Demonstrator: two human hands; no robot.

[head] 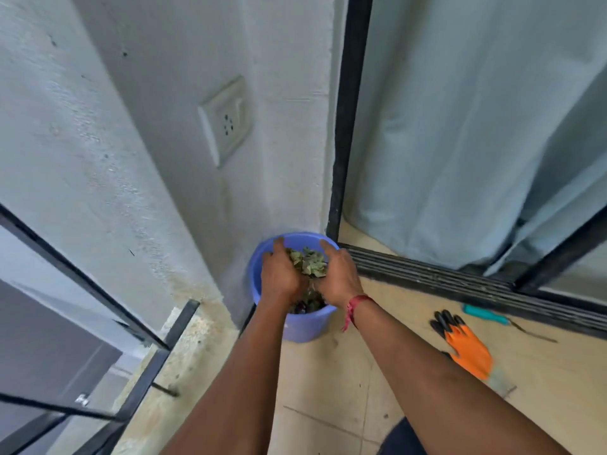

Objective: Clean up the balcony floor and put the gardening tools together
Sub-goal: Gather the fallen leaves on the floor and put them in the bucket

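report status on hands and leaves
Hands: left hand and right hand press dry leaves between them, over blue bucket. On floor at right: orange glove, teal-handled tool. Nothing in the way.

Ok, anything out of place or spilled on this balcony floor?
No clear spill. The left hand and right hand press dry leaves between them over the round blue plastic bucket. An orange-and-black work glove and a teal-handled tool lie loose on the beige tiled floor, not yet gathered.

White wall (98, 126) with socket (226, 123), beige tiled floor (328, 389), curtained door (460, 126).
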